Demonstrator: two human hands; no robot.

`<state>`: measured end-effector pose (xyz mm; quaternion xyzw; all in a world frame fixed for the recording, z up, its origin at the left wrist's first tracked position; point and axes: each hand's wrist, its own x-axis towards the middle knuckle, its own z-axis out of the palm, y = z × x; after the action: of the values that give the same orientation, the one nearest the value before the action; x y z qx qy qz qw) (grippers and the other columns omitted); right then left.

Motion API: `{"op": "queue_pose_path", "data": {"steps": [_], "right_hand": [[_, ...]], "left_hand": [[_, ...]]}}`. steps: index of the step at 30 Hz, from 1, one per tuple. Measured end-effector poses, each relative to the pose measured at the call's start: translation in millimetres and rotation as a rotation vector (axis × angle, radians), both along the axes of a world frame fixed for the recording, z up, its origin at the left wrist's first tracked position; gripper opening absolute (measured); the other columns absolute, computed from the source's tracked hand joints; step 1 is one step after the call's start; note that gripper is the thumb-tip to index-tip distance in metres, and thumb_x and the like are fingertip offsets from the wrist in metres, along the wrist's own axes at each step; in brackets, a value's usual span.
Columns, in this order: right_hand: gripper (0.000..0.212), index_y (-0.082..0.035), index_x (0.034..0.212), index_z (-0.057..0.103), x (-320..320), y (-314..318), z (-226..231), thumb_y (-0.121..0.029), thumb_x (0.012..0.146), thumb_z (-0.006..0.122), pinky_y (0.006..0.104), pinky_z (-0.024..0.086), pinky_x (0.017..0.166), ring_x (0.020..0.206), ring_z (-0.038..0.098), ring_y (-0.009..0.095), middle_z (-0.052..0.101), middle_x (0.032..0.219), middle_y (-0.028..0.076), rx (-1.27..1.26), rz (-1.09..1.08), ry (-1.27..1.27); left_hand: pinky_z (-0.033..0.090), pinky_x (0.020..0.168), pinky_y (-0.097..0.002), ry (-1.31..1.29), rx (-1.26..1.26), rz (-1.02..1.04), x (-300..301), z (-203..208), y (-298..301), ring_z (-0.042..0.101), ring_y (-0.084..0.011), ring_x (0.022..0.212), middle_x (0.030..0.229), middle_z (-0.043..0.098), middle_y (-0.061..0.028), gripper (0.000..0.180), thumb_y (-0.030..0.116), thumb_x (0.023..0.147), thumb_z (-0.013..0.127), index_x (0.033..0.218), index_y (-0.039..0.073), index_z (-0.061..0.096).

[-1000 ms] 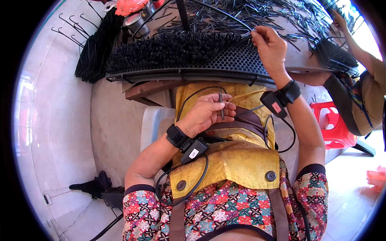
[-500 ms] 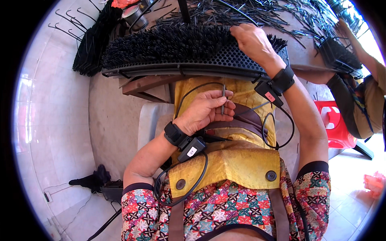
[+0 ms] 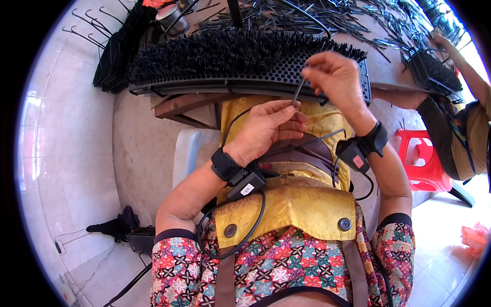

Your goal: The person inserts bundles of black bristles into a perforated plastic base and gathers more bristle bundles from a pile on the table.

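A thin dark rod (image 3: 298,92) slants between my two hands, in front of a black perforated tray (image 3: 215,83). My left hand (image 3: 271,123) pinches its lower end between thumb and index finger, the other fingers loosely curled. At the upper end, the fingertips of my right hand (image 3: 335,77) close on the rod; this hand is a little blurred. Dense black strips (image 3: 204,51) stand upright in the tray's holes like bristles. Bare holes show along the tray's near edge and toward its right, partly behind my right hand.
Loose dark strips (image 3: 342,23) lie strewn over the table behind the tray. A metal can (image 3: 171,18) stands at the back left, near black racks with hooks (image 3: 115,61). To the right, another person's arm (image 3: 463,66) reaches toward a smaller black tray (image 3: 434,69), above a red stool (image 3: 422,166).
My right hand has come down from the bristles on the tray to the rod's upper end. My left hand has risen slightly, and the rod now tilts to the right.
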<state>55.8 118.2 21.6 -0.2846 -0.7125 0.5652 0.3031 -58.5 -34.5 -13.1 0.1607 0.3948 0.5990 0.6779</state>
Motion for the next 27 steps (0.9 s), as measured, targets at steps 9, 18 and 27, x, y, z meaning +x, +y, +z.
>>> {"op": "queue_pose_path", "data": {"steps": [9, 18, 27], "right_hand": [[0.014, -0.003, 0.089, 0.061, -29.4, 46.5, -12.1, -0.010, 0.078, 0.067, 0.0281, 0.050, 0.058, 0.063, 0.064, 0.023, 0.064, 0.072, 0.013, 0.743, -0.351, 0.213], [0.010, -0.003, 0.082, 0.056, -41.9, 48.4, -11.3, -0.003, 0.073, 0.057, 0.0412, 0.048, 0.063, 0.070, 0.058, 0.033, 0.059, 0.073, 0.013, 1.223, -0.090, 0.147], [0.017, -0.002, 0.075, 0.054, -5.4, 59.7, -4.6, -0.016, 0.083, 0.060, 0.0440, 0.046, 0.055, 0.062, 0.059, 0.037, 0.058, 0.064, 0.018, 1.022, -0.138, -0.060]], "left_hand": [[0.054, 0.078, -0.0339, -0.007, -0.093, 0.013, -8.0, -16.9, -7.7, 0.063, -0.0237, 0.088, 0.100, 0.061, -0.0171, 0.026, 0.014, 0.091, 0.052, 0.112, -0.002, 0.052], [0.054, 0.077, -0.0339, 0.023, -0.102, -0.003, -6.6, -4.6, -7.5, 0.063, -0.0230, 0.087, 0.098, 0.062, -0.0160, 0.025, 0.011, 0.091, 0.052, 0.111, -0.003, 0.053], [0.056, 0.069, -0.0325, 0.250, -0.040, 0.036, -20.8, 71.9, 26.9, 0.065, -0.0214, 0.077, 0.091, 0.064, -0.0157, 0.023, 0.009, 0.090, 0.051, 0.108, -0.004, 0.054]]}}
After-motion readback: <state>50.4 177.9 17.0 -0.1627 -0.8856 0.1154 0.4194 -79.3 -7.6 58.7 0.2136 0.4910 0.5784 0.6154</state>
